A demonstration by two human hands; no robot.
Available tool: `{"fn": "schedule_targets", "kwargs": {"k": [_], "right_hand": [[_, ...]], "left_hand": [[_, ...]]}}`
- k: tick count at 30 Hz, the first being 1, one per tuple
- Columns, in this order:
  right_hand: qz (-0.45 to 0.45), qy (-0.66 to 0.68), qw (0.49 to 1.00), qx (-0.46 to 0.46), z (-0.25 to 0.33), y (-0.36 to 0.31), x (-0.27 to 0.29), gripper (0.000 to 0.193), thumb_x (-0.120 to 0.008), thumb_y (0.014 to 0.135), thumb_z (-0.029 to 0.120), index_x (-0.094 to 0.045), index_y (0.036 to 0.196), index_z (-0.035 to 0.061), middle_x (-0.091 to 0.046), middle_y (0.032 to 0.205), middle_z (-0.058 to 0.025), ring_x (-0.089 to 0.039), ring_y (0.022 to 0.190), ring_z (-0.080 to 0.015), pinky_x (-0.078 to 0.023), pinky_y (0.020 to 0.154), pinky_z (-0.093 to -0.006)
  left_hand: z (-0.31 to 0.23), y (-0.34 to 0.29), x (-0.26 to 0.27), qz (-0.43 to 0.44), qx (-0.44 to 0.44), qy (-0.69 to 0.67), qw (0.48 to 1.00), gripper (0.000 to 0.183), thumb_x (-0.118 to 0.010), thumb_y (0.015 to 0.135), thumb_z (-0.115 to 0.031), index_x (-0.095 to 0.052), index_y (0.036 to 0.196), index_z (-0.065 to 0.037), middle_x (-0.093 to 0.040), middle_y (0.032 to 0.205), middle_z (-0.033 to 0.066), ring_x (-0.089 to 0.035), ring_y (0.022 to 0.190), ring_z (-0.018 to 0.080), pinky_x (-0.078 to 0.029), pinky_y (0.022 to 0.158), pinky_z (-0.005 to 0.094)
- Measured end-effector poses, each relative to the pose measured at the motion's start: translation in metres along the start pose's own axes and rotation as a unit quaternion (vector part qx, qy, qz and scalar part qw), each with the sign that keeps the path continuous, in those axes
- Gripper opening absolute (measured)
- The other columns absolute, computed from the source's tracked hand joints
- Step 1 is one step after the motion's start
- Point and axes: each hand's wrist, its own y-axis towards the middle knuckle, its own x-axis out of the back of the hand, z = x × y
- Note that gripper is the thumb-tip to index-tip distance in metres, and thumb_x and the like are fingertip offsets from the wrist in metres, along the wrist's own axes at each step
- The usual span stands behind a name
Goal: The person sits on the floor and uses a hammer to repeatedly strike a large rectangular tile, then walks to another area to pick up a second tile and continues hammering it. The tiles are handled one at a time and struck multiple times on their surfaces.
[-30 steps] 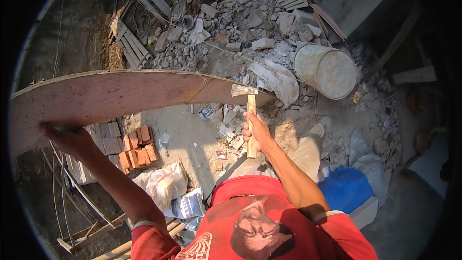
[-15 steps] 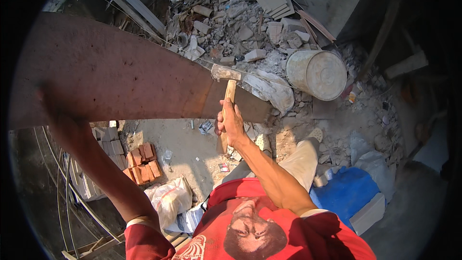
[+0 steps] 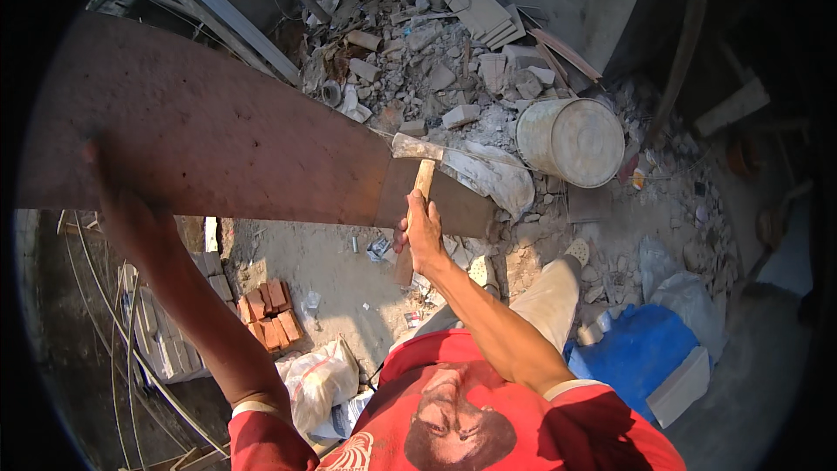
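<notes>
My right hand (image 3: 424,231) is wrapped round the wooden handle of a hammer (image 3: 417,148). The worn metal head lies over the narrow right end of a long reddish-brown panel (image 3: 253,139), and the handle's lower end shows below my fist. Whether the head touches the panel, I cannot tell. On the left, my left hand (image 3: 131,209) is at the panel's near edge, with a finger stretched out over its surface. Shade and blur hide much of that hand; nothing shows in it. A thin string runs past the hammer head.
Rubble (image 3: 427,61) lies beyond the panel, with a whitish bucket (image 3: 575,141) on its side. Red bricks (image 3: 272,314), grey blocks (image 3: 161,327) and a white sack (image 3: 323,379) are below left. A blue sheet (image 3: 628,349) lies right of my legs. Long metal bars (image 3: 218,9) lean at upper left.
The hammer and my right hand have shifted slightly down and to the right in view. My left hand has moved a little to the right along the panel's edge. The view has tilted slightly.
</notes>
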Motion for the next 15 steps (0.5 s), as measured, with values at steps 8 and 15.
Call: {"fn": "schedule_targets", "kwargs": {"k": [8, 15], "right_hand": [[0.104, 0.069, 0.992, -0.009, 0.012, -0.015, -0.038, 0.047, -0.056, 0.097, 0.054, -0.043, 0.115, 0.0123, -0.045, 0.069, -0.0031, -0.047, 0.048, -0.0148, -0.042, 0.041, -0.0331], [0.004, -0.118, 0.986, 0.119, 0.036, 0.005, 0.009, 0.056, -0.071, 0.091, 0.045, -0.036, 0.109, 0.0042, -0.046, 0.067, -0.0008, -0.047, 0.044, -0.0087, -0.044, 0.036, -0.0270]], "left_hand": [[0.003, 0.009, -0.015, 0.014, -0.029, 0.072, 0.997, 0.087, -0.069, 0.092, -0.046, -0.036, 0.138, 0.021, -0.055, 0.134, 0.0250, -0.060, 0.119, 0.0326, -0.046, 0.105, 0.0394], [-0.014, 0.001, -0.031, -0.031, 0.047, -0.051, 0.997, 0.089, -0.074, 0.088, -0.048, -0.044, 0.132, 0.022, -0.057, 0.129, 0.0252, -0.062, 0.114, 0.0294, -0.049, 0.101, 0.0373]]}}
